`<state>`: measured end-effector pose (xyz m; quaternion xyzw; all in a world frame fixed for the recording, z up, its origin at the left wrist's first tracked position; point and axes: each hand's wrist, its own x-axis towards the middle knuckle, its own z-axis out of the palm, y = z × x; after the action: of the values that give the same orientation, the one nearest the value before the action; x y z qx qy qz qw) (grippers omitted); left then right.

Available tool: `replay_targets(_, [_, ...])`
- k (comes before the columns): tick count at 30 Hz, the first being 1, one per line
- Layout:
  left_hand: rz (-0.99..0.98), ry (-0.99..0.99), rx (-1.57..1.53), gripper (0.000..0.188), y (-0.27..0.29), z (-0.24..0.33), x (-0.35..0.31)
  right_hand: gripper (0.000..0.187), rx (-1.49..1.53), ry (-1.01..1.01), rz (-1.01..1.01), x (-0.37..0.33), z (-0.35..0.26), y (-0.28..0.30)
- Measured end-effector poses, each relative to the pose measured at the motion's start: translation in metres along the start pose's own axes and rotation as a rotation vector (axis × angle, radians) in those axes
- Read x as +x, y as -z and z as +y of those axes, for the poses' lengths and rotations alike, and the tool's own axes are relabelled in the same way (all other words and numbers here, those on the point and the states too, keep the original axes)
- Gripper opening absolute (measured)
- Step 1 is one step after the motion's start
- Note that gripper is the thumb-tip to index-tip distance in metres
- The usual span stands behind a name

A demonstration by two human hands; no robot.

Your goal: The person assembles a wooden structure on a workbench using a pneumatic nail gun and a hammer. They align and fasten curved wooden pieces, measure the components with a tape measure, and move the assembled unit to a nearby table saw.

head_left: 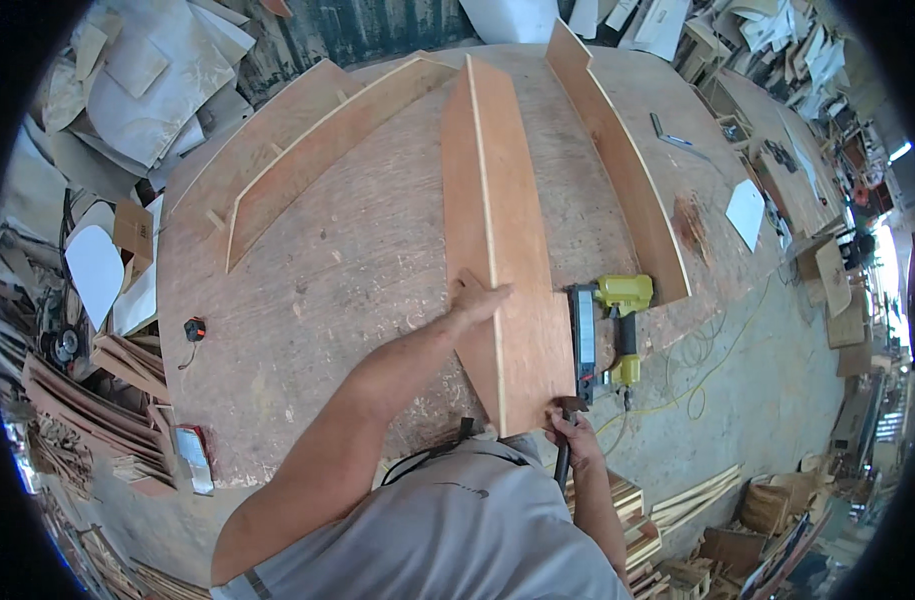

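Note:
An L-shaped wooden piece [517, 200], made of two long boards meeting along a pale edge, lies lengthwise in front of me. My left hand [477, 296] grips that edge around its middle, with fingers over the top. Close to my body, at the near right corner of the piece, my right hand [577, 438] is closed around a hammer [563, 462]. The hammer's dark head points up beside the board. A yellow-green nail gun [625, 294] lies just right of the piece, connected to a yellow hose [667, 405].
The worktable [317, 300] carries another angled wooden piece [617, 160] on the right and a curved wooden frame [317, 130] at left. A tape measure [194, 328] sits near the left edge. A square tool [667, 132] lies far right. Wood strips [692, 500] stand on the floor.

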<state>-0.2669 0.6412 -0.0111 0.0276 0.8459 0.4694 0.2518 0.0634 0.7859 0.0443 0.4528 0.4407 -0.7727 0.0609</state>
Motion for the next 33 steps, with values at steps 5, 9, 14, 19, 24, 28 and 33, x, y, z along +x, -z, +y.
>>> replay_targets(5, [-0.228, -0.056, -0.656, 0.068, 0.028, -0.009, -0.034, 0.033, -0.341, 0.338, 0.026, -0.05, -0.031, -0.015])
replay_targets(9, [-0.302, -0.025, -0.582, 0.065, -0.011, -0.01, -0.063, 0.025, -0.689, 0.657, 0.208, -0.054, -0.062, 0.005])
replay_targets(14, [-0.157, -0.172, -0.09, 0.058, -0.039, 0.051, -0.115, 0.019, -0.688, 0.804, 0.306, -0.047, -0.106, 0.084])
replay_targets(19, [0.183, -0.902, 0.148, 0.06, -0.049, 0.145, -0.097, 0.019, -0.688, 0.728, 0.329, -0.036, -0.153, 0.123])
replay_targets(24, [0.012, -1.116, 0.595, 0.075, -0.087, 0.219, -0.019, 0.02, -0.494, 0.706, 0.329, 0.016, -0.129, 0.169])
replay_targets(28, [-0.064, -1.226, 0.896, 0.094, -0.123, 0.24, 0.017, 0.022, -0.509, 0.727, 0.332, 0.012, -0.137, 0.151])
replay_targets(33, [-0.381, -0.94, 1.126, 0.097, -0.17, 0.251, 0.007, 0.013, -0.492, 0.729, 0.424, 0.008, -0.127, 0.174])
